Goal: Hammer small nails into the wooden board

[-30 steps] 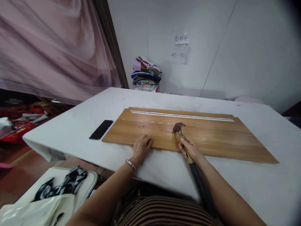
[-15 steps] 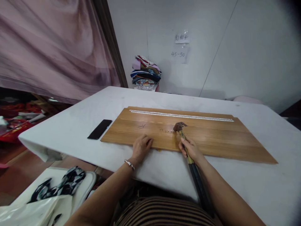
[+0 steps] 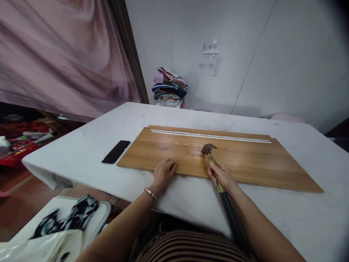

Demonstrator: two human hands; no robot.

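Note:
A long wooden board (image 3: 245,163) lies on the white table (image 3: 300,218). My right hand (image 3: 222,175) grips a hammer (image 3: 208,150) close to its rusty head, which rests on the board by a short row of small nails (image 3: 194,154). The hammer's dark handle runs back along my forearm. My left hand (image 3: 164,173) lies on the board's near edge with its fingers curled, holding nothing that I can see. A few loose nails (image 3: 164,148) lie on the board to the left. A pale strip (image 3: 212,135) runs along the board's far edge.
A black phone (image 3: 116,151) lies on the table left of the board. Folded clothes (image 3: 169,86) are stacked against the back wall under two paper notes. A pink curtain hangs at the left. A white stool with dark cloth (image 3: 68,218) stands at lower left.
The hammer head has stayed by the nail row with only slight shifts. My hands keep their places; the view has dipped a little.

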